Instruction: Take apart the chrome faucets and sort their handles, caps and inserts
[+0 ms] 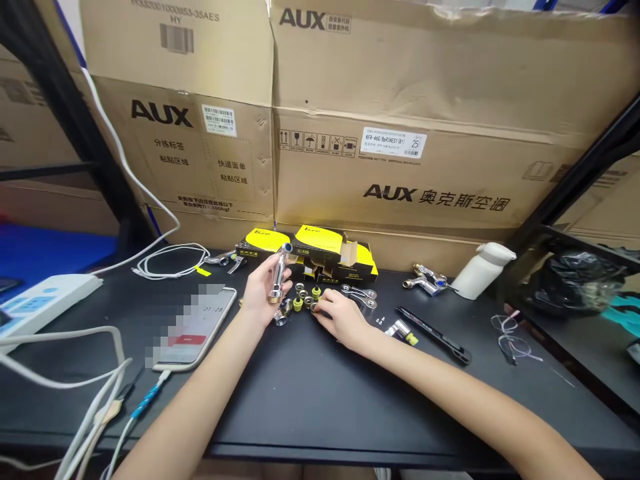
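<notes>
My left hand [261,293] grips a chrome faucet body [278,277], held upright above the table, its blue-marked end on top and a brass-coloured end below. My right hand [343,317] reaches in among small metal rings [300,288], thumb and fingers drawn together; what they pinch, if anything, is hidden. Yellow-green valve cartridges [298,305] stand between the hands. Another chrome fitting [283,313] lies just below the left hand. Chrome lever handles [361,295] rest behind the right hand.
Black-and-yellow boxes [317,243] stand behind the parts. To the left lie a phone [207,330] on a cable and a power strip [55,303]. Rightward are a black pen-like tool [435,335], a chrome piece [400,329], an assembled faucet [426,280] and a white bottle [483,272].
</notes>
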The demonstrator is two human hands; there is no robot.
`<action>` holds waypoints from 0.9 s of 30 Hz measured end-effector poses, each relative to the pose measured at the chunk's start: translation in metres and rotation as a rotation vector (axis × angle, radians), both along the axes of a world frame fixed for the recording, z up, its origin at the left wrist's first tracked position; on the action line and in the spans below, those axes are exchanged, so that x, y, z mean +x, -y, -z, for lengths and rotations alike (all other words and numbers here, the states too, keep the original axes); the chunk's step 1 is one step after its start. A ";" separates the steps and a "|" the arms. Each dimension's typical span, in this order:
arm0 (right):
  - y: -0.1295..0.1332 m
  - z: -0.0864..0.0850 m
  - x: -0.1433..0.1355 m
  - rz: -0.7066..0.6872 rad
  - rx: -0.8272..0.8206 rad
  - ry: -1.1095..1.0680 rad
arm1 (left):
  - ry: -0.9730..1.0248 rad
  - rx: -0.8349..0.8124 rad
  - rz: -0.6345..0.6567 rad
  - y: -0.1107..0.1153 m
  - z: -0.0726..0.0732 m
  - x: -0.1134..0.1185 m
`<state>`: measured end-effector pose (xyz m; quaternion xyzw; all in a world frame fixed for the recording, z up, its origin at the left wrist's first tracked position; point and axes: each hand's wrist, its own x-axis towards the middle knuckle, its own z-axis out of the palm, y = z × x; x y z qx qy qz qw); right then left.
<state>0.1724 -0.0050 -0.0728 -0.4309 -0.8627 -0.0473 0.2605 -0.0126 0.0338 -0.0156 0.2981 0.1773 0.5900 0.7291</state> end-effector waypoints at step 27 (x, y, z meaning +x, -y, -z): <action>0.065 -0.014 0.055 0.013 -0.839 -1.297 | -0.693 0.283 0.372 0.039 0.027 0.047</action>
